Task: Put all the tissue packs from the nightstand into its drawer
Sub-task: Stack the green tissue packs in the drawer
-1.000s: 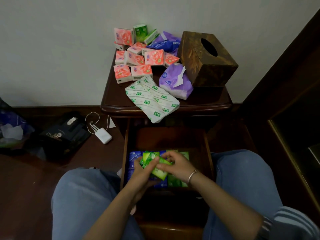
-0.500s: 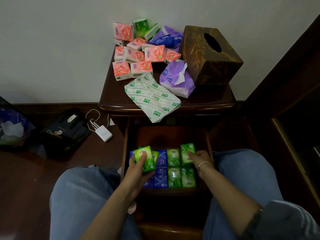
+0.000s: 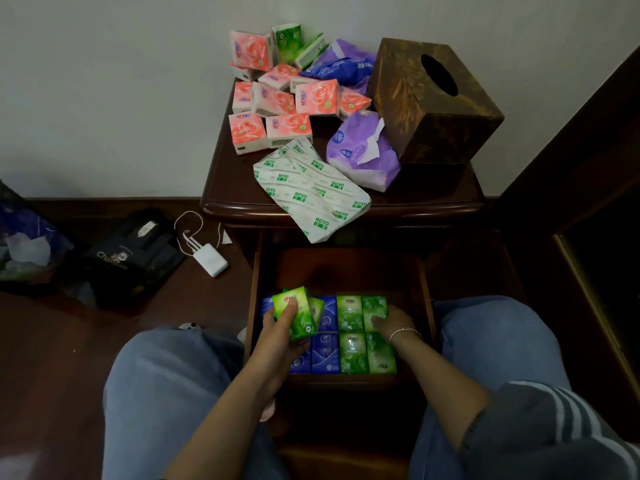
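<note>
Head view: the drawer (image 3: 423,282) of the nightstand (image 3: 235,202) is pulled out toward the person's knees. The left hand (image 3: 282,336) grasps a green tissue pack (image 3: 294,311) above the drawer's left side, thumb across its face; long axis runs from upper left to lower right, logo end away from the person, pack tilted. A second green pack edge shows just behind it. The right hand (image 3: 389,320) lies flat, fingers spread, on a green pack in the drawer's back-right corner, not clenched around anything. In the drawer, blue packs (image 3: 325,353) and green packs (image 3: 353,351) lie flat in rows, side by side, long axes pointing front to back. On the nightstand top: a cluster of pink tissue packs (image 3: 317,97) at the rear left, mixed orientations; a white ROYO pack (image 3: 311,190) lying diagonally, its corner overhanging the front edge; a purple soft pack (image 3: 363,150) beside a brown tissue box (image 3: 433,105).
</note>
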`<state>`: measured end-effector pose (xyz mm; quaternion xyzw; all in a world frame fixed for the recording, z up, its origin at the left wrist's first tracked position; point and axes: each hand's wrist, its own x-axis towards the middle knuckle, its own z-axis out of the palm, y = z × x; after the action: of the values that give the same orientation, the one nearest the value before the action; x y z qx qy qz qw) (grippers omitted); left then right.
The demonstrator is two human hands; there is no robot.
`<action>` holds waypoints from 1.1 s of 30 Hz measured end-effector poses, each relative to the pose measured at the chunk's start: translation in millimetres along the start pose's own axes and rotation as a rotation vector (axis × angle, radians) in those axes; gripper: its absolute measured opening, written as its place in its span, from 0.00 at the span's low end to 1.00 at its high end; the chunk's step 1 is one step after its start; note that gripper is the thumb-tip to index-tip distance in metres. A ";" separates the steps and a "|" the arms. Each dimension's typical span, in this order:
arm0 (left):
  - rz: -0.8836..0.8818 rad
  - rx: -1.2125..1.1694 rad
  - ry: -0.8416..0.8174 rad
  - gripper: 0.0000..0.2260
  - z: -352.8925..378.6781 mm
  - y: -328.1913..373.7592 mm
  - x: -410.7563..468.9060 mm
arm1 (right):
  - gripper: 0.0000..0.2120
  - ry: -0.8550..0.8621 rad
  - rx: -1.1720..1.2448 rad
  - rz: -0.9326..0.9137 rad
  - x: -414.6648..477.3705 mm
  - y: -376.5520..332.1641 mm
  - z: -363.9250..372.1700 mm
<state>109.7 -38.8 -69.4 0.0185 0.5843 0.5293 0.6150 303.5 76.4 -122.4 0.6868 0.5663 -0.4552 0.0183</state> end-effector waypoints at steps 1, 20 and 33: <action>0.002 0.008 -0.007 0.22 1.1 0.4 -0.4 | 0.19 -0.022 -0.039 0.018 -2.4 -3.0 -3.1; -0.063 0.054 -0.198 0.18 15.7 1.9 -17.6 | 0.15 -0.311 0.422 -0.322 -94.9 -59.3 -22.9; 0.269 0.440 0.068 0.07 0.5 -3.4 -4.3 | 0.10 0.042 0.022 -0.089 -41.9 -14.9 -74.8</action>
<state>113.3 -42.8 -68.5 0.2113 0.6980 0.4668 0.5003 339.3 90.2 -44.3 0.6705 0.5915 -0.4474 -0.0213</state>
